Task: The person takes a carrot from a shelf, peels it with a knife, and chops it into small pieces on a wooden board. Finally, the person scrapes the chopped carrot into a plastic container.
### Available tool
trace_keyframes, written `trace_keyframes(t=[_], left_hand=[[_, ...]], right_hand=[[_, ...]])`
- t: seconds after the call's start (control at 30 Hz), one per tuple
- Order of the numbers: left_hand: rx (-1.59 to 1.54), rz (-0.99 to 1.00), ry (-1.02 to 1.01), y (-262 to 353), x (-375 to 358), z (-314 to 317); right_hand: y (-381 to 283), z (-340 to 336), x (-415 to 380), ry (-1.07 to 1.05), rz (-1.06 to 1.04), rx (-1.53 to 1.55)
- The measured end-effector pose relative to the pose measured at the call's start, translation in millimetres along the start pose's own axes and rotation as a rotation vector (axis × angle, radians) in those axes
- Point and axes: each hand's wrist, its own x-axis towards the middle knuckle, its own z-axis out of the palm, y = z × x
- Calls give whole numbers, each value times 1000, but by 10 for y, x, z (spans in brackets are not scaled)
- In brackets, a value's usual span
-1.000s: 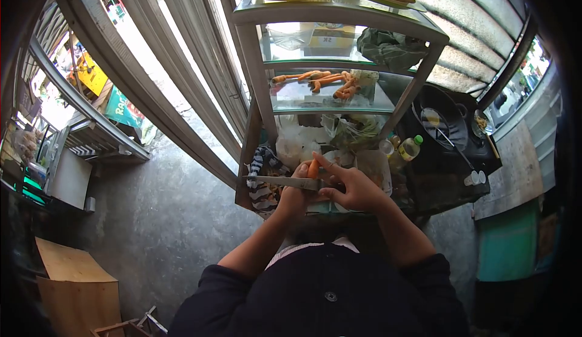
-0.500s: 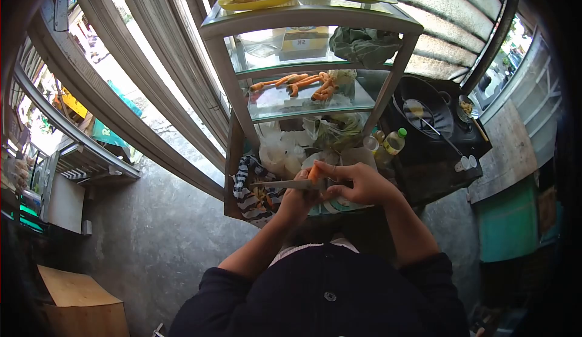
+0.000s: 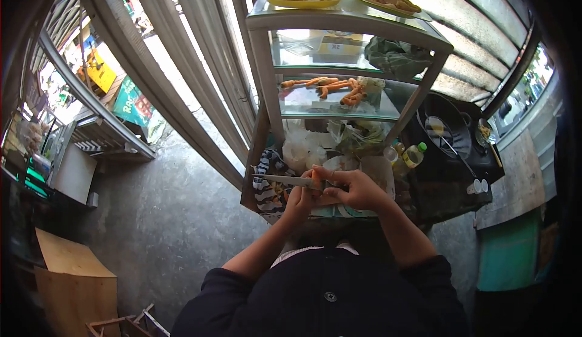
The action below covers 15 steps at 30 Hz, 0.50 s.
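Note:
My left hand [image 3: 297, 204] is closed around an orange carrot [image 3: 316, 178], which stands up between my two hands above the counter. The fingers of my right hand [image 3: 359, 190] are bent round the handle end of a knife, and its index fingertip is close to the top of the carrot. The knife blade [image 3: 282, 180] points left, passing across the carrot and above my left hand. Under the blade, peelings [image 3: 280, 193] lie on a black-and-white striped cloth [image 3: 264, 200]. My fingers hide the knife handle and the lower part of the carrot.
More carrots [image 3: 351, 93] lie on the middle shelf of the glass case [image 3: 339, 117]. On top are a yellow plate [image 3: 303, 3] and a second plate of food [image 3: 388, 0]. A green-capped bottle [image 3: 414, 156], plastic cups [image 3: 477, 186] and a black wok [image 3: 442, 128] are at the right.
The view has shifted, so the case and counter appear further right and slightly lower. Both hands still hold the carrot and knife together, and the blade tilts a little more.

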Motion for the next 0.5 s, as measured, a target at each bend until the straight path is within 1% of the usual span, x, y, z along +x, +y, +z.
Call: trace_keyframes(t=[0.03, 0.07, 0.13, 0.17, 0.23, 0.27, 0.33, 0.37, 0.43, 0.47, 0.5], left_hand=[[82, 43, -36, 15, -22, -60], [84, 49, -22, 19, -40, -105], [44, -17, -90, 88, -98, -142], [44, -14, -75, 106, -141, -156], [70, 55, 37, 141, -203, -182], [72, 61, 46, 138, -224, -225], [369, 154, 99, 156, -270, -318], [371, 157, 107, 174, -292, -383], [262, -14, -4, 314, -336, -432], [262, -15, 1, 332, -348, -421], [295, 55, 24, 340, -358, -401]], right_hand=[[32, 37, 33, 23, -83, 47], [53, 6, 51, 10, -91, 46], [36, -70, 85, -126, -137, 26], [7, -23, 122, -140, -143, 27], [-81, 98, 207, -91, -106, 16], [-87, 189, 231, -100, -114, 14], [-65, 370, 265, 30, -91, -10], [-65, 315, 286, 23, -97, -10], [-91, 147, 309, -202, -126, 42], [-104, 171, 324, -207, -128, 43], [-126, 208, 339, -168, -111, 37]])
